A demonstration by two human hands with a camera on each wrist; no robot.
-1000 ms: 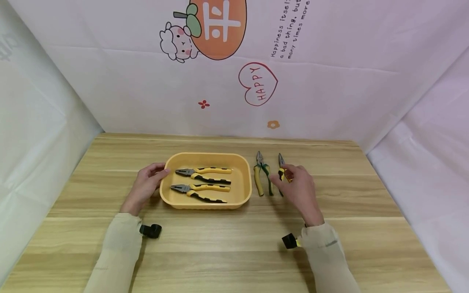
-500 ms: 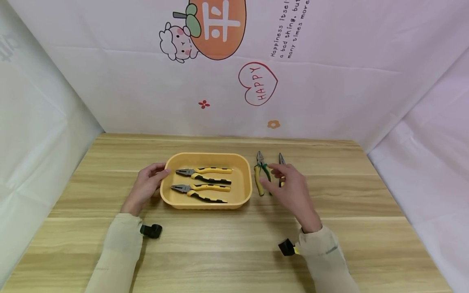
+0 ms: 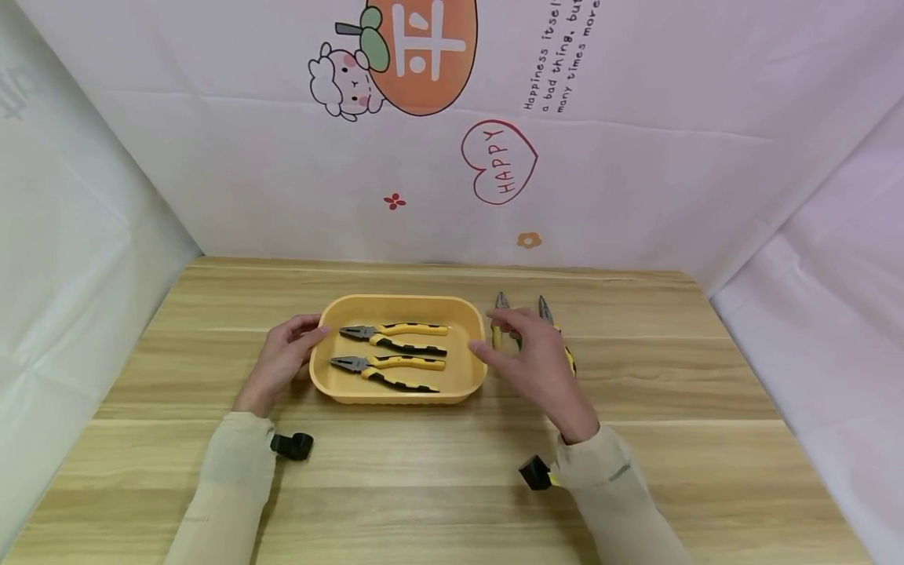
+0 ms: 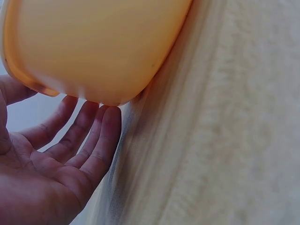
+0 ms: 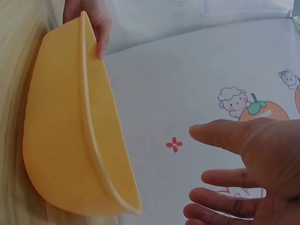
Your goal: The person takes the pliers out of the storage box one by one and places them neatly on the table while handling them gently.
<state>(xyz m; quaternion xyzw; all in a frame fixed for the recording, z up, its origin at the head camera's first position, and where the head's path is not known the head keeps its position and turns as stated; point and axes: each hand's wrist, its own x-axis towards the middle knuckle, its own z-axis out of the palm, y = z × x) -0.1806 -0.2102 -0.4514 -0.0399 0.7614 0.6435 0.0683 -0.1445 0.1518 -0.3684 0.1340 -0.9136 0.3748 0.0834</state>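
Tray (image 3: 395,397) sits on bench (image 3: 417,502), two pliers (image 3: 377,334) inside. Left grip (image 3: 282,357) pinches its left rim; right grip (image 3: 534,361), wide and holding nothing, hangs near the other end. Judged light, stiff, smooth plastic; best held by both ends.

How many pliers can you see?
4: the back pliers and front pliers inside the yellow tray, plus the middle pliers and rightmost pliers on the wooden table. The right hand partly covers those last two; more could be hidden.
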